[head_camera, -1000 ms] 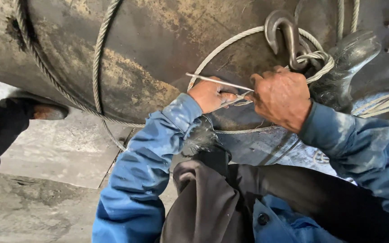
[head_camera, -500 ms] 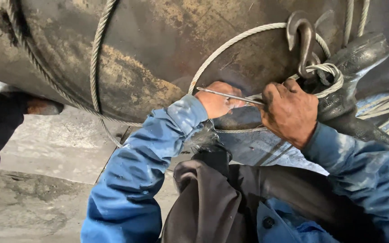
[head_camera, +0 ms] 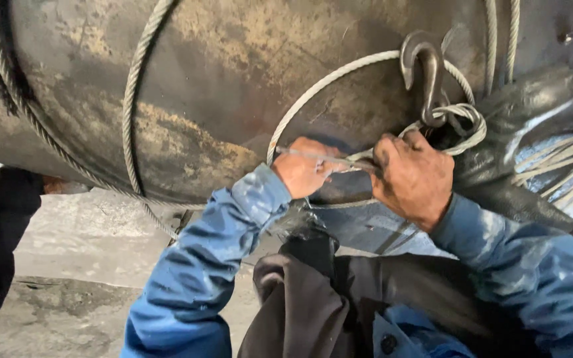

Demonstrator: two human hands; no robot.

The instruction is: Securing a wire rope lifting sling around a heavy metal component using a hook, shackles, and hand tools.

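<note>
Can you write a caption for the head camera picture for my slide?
Two hands, left hand and right hand, hold a thin wire beside a metal hook on a rusty tank.

Daylit grey concrete floor (head_camera: 94,245)

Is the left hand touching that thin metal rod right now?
Touching. The head view shows the left hand closed around one end of the thin rod, which runs across to the right hand.

hook (head_camera: 428,76) above right hand (head_camera: 414,178), left hand (head_camera: 305,168) beside
</note>
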